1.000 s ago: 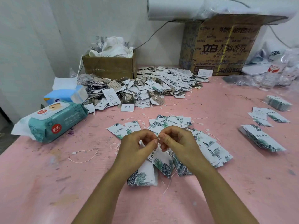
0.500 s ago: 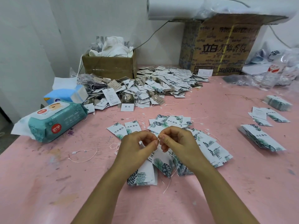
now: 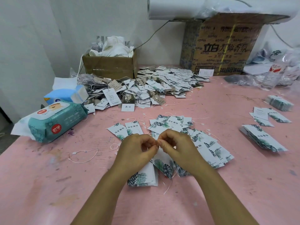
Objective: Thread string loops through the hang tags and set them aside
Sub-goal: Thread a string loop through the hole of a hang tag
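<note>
**Hands meet over the leaf-print tags**

Your left hand (image 3: 138,151) and right hand (image 3: 177,148) touch fingertip to fingertip, fingers curled, pinching a string loop (image 3: 168,186) above the fanned hang tags (image 3: 209,148) on the pink table (image 3: 48,184). A wipes pack (image 3: 56,122) lies at the left.

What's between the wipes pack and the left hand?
Head view: one loose string loop lies there on the pink table, touching neither wipes pack nor left hand.

Soft, even, fairly bright light; shadows are faint. Wide-angle bending curves the frame's edges, and the upper right looks washed-out.
</note>
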Demonstrator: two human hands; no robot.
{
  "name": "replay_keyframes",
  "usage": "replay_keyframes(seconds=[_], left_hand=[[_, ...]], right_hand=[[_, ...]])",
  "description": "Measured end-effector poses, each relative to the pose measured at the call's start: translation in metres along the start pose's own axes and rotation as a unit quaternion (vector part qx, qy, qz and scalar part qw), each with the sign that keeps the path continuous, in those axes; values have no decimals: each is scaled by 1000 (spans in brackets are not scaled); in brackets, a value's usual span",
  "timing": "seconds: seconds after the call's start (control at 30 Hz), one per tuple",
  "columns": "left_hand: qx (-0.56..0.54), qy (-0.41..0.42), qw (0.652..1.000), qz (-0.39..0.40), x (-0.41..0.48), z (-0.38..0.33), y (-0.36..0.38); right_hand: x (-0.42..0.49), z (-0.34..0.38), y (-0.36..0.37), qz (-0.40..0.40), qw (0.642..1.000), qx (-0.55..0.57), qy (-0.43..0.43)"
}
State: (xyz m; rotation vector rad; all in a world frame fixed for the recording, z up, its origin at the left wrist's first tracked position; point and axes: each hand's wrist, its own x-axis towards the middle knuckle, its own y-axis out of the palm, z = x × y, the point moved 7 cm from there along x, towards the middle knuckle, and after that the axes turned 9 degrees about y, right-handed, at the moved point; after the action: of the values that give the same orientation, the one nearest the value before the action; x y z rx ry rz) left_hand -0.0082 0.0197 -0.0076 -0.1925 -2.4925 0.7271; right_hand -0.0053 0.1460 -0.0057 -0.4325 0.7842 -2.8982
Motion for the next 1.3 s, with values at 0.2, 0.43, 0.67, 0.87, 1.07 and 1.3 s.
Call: replay_keyframes(seconds=[0.2,0.43,0.67,0.87,1.07,1.3], left_hand=[[-3,1,1000,5,-1,0,-1],[19,2,1000,23,1,0,3],[-35,3,999,-3,0,-2,0],[-77,16,996,-35,3,-5,-5],[-92,29,995,-22,2,-7,-4],[-99,29,994,-23,3,-6,-3]], right_hand=[[0,0,0,-4,1000,14,-2],[1,-1,2,-8,1000,-31,-1],[1,-5,1,-4,1000,17,17],[3,-10,1,14,977,203,70],[1,-10,3,48,959,267,88],[0,-9,2,36,951,294,85]])
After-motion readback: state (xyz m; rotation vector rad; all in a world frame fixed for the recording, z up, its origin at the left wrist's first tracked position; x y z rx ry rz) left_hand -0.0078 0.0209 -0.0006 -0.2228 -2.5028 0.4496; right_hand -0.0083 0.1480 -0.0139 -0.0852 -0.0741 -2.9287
